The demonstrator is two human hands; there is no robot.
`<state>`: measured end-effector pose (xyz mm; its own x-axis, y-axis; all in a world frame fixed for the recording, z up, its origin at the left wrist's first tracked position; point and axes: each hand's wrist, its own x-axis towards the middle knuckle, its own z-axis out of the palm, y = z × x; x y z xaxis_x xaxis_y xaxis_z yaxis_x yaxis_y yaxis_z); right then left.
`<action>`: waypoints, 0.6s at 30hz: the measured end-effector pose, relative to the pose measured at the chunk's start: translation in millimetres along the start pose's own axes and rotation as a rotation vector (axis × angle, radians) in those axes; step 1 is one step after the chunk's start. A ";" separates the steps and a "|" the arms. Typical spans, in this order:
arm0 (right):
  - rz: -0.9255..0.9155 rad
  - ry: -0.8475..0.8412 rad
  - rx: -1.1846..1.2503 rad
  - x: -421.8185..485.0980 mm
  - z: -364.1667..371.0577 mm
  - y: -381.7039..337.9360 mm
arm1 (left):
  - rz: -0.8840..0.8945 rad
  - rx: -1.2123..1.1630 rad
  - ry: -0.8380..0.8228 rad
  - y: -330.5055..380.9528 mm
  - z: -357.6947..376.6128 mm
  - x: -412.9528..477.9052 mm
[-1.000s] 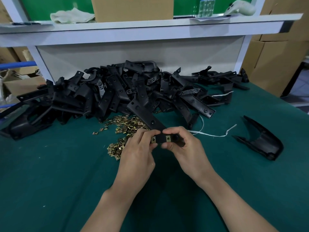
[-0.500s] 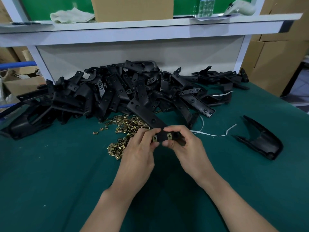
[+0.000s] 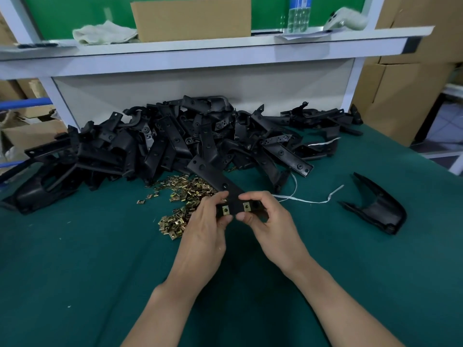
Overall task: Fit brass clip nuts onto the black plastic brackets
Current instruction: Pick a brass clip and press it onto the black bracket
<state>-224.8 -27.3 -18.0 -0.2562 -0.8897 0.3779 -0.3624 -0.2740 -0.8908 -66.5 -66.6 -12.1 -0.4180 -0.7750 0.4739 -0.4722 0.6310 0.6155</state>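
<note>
1. I had both hands clamped on the near end of one black bracket (image 3: 215, 176). The left hand (image 3: 205, 221) pinched its left side and the right hand (image 3: 270, 221) gripped the right. The bracket was up off the green mat (image 3: 75, 259), with its far end angled toward the bracket pile (image 3: 175, 141).
2. Two brass nuts sat side by side on that end, the left clip nut (image 3: 226, 210) and the right clip nut (image 3: 246, 207). My guess is the left one was getting its final push.
3. To do that well, I'd slide it straight on until its hole lines up with the bracket's, brace with the other hand, and not twist.
4. The loose clip nuts (image 3: 185, 189) lay just far-left of my hands, an easy reach.
5. For room, the pile walled off the far side. A white string (image 3: 308, 200) and a lone black part (image 3: 375, 209) sat to the right, with the table edge beyond them. Swinging toward the near-left mat looked safest.
</note>
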 end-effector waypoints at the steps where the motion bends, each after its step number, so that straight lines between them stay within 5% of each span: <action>1: 0.002 -0.003 -0.003 -0.9 0.1 -0.1 | -0.001 -0.005 -0.001 -0.8 0.5 -0.8; 9: 0.034 -0.031 -0.009 -19.1 -6.7 -12.6 | -0.016 -0.031 0.018 5.0 0.8 -13.7; 14: 0.030 0.136 -0.110 -41.8 -16.2 -27.0 | -0.019 -0.062 -0.032 24.6 4.0 -27.7; 18: 0.080 0.290 -0.422 -70.7 -48.0 -46.9 | 0.006 -0.120 -0.130 59.2 20.5 -36.3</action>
<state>-232.7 66.0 9.2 -0.5140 -0.7479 0.4202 -0.6459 0.0151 -0.7632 -95.1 -0.3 -5.8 -0.5215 -0.7551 0.3973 -0.3765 0.6215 0.6870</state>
